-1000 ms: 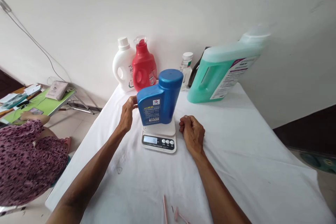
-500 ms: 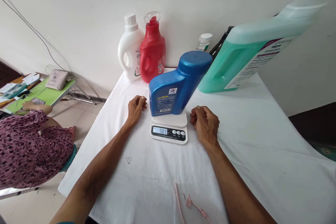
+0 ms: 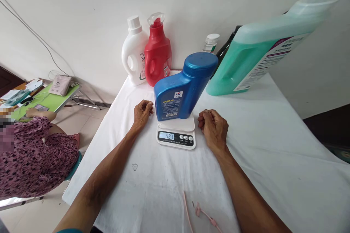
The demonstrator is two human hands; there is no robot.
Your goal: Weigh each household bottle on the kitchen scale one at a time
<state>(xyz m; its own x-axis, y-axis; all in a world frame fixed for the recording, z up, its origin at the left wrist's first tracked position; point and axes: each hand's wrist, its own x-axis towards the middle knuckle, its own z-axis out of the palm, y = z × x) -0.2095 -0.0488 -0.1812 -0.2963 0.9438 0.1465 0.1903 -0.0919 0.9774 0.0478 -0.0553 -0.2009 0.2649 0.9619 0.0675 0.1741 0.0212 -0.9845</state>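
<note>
A blue motor-oil-style bottle (image 3: 175, 98) with a wide blue cap stands upright on a white digital scale (image 3: 176, 142). The scale's display reads 987. My left hand (image 3: 142, 113) rests on the white cloth just left of the bottle, fingers curled in and apart from it. On the right side of the scale lies my right hand (image 3: 213, 128), its fingers also curled, not touching the bottle. Nothing shows in either hand.
Behind stand a white detergent bottle (image 3: 134, 54), a red detergent bottle (image 3: 158, 56), a white-capped small bottle (image 3: 210, 43) and a large green-liquid jug (image 3: 240, 58). A pink cable (image 3: 209, 218) lies at the front. At left a person (image 3: 38, 156) sits by a green table (image 3: 61, 100).
The view has shifted very slightly. Both hands, the blue bottle and the scale stay where they were, and the display still reads 987.
</note>
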